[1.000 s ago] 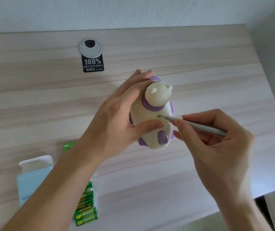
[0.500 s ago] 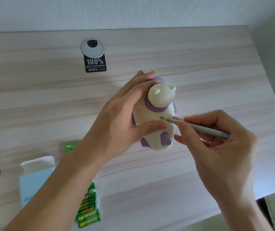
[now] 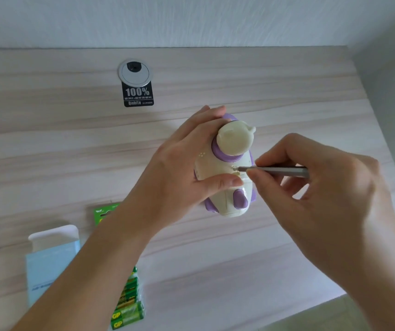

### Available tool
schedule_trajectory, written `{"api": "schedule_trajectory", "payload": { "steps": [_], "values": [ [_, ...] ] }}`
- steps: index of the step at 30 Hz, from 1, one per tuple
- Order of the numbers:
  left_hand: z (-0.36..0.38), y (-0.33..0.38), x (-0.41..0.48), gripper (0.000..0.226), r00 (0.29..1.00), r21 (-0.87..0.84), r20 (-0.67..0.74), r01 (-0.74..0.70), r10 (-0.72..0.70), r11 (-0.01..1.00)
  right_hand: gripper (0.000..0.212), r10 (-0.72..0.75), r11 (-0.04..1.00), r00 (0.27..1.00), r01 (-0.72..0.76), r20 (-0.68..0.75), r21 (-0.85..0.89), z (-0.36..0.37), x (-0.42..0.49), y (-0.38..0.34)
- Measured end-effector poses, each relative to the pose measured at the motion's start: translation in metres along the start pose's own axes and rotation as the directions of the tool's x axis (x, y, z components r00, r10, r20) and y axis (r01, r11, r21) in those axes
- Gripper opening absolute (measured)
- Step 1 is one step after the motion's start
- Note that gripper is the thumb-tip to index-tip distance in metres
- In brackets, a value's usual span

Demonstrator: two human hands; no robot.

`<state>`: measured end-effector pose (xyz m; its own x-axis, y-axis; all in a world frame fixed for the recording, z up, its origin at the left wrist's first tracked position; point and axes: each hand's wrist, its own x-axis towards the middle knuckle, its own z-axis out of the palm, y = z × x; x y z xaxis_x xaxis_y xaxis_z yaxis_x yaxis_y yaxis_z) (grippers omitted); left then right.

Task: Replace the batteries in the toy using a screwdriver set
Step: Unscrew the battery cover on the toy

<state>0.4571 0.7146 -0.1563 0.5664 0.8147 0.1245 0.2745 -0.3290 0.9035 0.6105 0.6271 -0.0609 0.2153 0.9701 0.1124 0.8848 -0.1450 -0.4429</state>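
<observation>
On the black rectangular sticker [image 3: 138, 96] on the pale wooden desk [image 3: 287, 91] I read "100%" in big white figures, with "Qiubite" beneath it. The line between them is too small. The green shrink-wrapped batteries [image 3: 127, 314] show "GP" in yellow.

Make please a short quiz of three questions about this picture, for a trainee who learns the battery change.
1. True or false: the left hand holds the screwdriver.
2. The screwdriver tip meets the toy: A) at its purple foot; B) on its cream body, below the purple collar; C) on its ears.
3. Fill in: the spare batteries are ___ in colour.
Key: 1 false, the right hand holds it; 2 B; 3 green.
</observation>
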Motion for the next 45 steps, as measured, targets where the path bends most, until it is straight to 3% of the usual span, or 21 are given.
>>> {"api": "schedule_trajectory", "payload": {
  "steps": [8,15,26,32,39,43,45],
  "values": [
    [0.005,-0.005,0.0,0.072,1.0,-0.061,-0.021,-0.022,0.021,0.998,0.014,-0.001,1.0,0.999,0.002,0.037,-0.029,-0.008,0.004,-0.008],
    [0.005,-0.01,-0.001,0.072,0.999,-0.051,-0.029,-0.038,0.037,0.998,0.006,-0.096,0.97,0.984,0.126,0.153,-0.207,-0.009,0.009,-0.009],
    [0.006,-0.011,-0.002,0.071,0.999,-0.058,-0.024,-0.04,0.039,0.997,0.038,-0.068,0.93,0.987,0.116,0.146,-0.349,-0.012,0.018,-0.012],
    [0.006,-0.013,-0.002,0.073,0.998,-0.052,-0.028,-0.056,0.054,0.997,0.006,-0.094,0.947,0.975,0.15,0.201,-0.283,-0.011,0.015,-0.016],
    [0.006,-0.014,-0.002,0.072,0.997,-0.058,-0.031,-0.068,0.067,0.996,0.005,-0.102,0.942,0.966,0.171,0.239,-0.287,-0.012,0.016,-0.015],
    [0.006,-0.014,-0.001,0.07,0.998,-0.072,-0.029,-0.064,0.062,0.995,0.039,-0.07,0.937,0.985,0.119,0.158,-0.329,-0.006,0.018,-0.012],
    [0.006,-0.014,-0.002,0.07,0.998,-0.077,-0.027,-0.06,0.058,0.995,0.044,-0.073,0.927,0.988,0.117,0.135,-0.357,-0.005,0.019,-0.012]
  ]
}}
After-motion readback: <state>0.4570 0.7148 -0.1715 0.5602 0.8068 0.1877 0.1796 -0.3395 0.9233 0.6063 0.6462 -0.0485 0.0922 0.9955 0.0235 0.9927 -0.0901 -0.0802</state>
